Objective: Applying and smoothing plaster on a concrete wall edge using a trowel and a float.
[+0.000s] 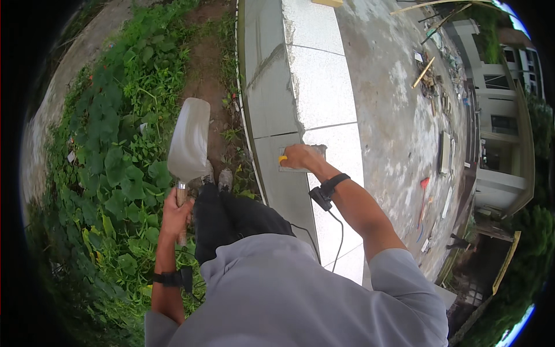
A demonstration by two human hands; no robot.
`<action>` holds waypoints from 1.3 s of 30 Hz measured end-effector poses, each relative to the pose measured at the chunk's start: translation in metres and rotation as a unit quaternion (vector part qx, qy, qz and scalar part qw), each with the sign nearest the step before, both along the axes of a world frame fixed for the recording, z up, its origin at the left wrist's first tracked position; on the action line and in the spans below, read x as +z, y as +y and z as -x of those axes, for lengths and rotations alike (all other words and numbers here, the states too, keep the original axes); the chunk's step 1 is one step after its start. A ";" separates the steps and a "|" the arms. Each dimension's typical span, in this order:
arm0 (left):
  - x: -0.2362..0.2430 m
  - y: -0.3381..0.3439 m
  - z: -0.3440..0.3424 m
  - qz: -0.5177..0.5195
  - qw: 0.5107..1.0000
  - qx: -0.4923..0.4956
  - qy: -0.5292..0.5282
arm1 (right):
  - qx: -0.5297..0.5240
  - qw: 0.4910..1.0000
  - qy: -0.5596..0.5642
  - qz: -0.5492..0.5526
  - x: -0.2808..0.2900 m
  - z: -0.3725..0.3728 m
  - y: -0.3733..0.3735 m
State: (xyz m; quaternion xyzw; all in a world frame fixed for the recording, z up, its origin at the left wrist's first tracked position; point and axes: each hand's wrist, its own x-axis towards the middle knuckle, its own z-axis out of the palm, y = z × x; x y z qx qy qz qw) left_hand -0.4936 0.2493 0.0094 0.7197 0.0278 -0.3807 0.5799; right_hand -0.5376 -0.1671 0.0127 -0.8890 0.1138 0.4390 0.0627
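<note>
Outdoor building site: pale block wall (324, 87) partly coated in grey mortar (266, 107); stained concrete yard (387, 231); scattered debris (444, 153); leafy plants (132, 180); house (500, 179) adjacent.

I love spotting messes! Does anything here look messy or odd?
Yes. On the right, a yellowish stick lies slantwise by scattered scraps on the stained ground, which looks untidy. Also, rough grey smears run along the edge of the wall's white top, making it look ragged.
</note>
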 end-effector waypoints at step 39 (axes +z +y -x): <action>0.025 -0.031 -0.036 -0.008 1.000 0.019 0.006 | -0.322 0.878 -0.348 -0.065 0.011 -0.077 -0.065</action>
